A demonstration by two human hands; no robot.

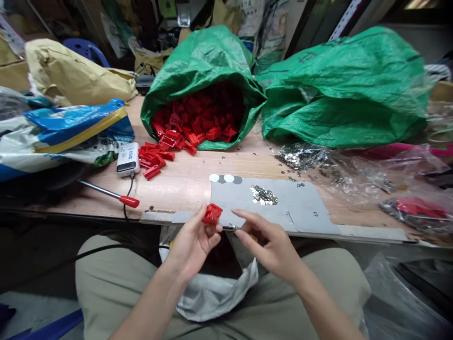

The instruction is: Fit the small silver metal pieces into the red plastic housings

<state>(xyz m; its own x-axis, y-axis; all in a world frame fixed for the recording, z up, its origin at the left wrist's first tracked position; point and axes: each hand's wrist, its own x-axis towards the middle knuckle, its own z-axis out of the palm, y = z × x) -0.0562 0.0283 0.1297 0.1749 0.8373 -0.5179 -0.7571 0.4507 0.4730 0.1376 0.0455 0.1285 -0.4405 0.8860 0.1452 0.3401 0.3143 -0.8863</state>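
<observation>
My left hand point(194, 241) is closed on a small red plastic part point(212, 214), pinched at the fingertips above the table's front edge. To its right, my right hand point(271, 243) is curled round a small metal-tipped tool point(233, 227), with the index finger stretched out toward the red part. Most of that tool is hidden by the fingers, so its kind cannot be told. Just beyond my hands a grey mat point(233, 203) bears a pile of small shiny metal clips point(264, 195). Below, an open white bag point(215, 295) lies between my legs.
A green sack point(212, 56) spills red parts point(152, 160) onto the table. Another green sack point(347, 89) lies to its right. At the left are a white power bank point(128, 159) with a cable and a red-handled screwdriver point(129, 201). Clear plastic bags point(368, 174) hold metal pieces.
</observation>
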